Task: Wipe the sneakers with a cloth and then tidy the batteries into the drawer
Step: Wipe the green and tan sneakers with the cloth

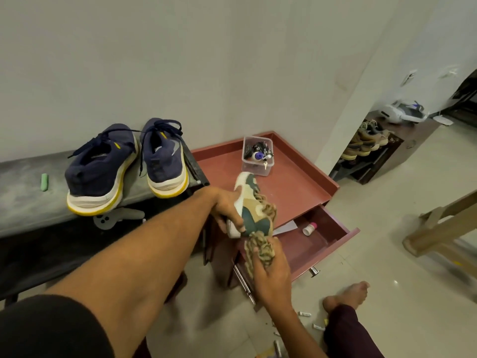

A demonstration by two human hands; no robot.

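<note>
wiping stage under way: a green, tan and white sneaker (249, 202) is held in the air over the near left corner of the red cabinet top (296, 187), toe pointing away toward the wall. handling note: the shoe looks light, with a soft upper that should give under pressure and a stiffer white sole. the sole edge and heel look like the firm places to take hold, and i judge one hand there is enough. the cloth (259, 250) is a khaki patterned rag, limp and bunched, so it needs balling in the palm to carry any pressure. left hand (227, 211): fingers curled round the white heel end, a firm clasp. right hand (271, 267): fingers wrapped close together round the bunched cloth, which is pushed against the near end of the shoe. cannot tell whether the ropy strands along the shoe's right side are laces or more cloth. a pair of navy sneakers (103, 169) with yellow-edged soles stands on the grey bench (23, 200) at far left, heels toward us. the drawer (327, 239) under the cabinet top stands pulled out, a small white bottle (309, 228) lying in it. batteries (305, 314) lie scattered on the floor near the person's bare foot (346, 295), and i see none in the drawer. judgement: battery tidying not yet begun.
</note>
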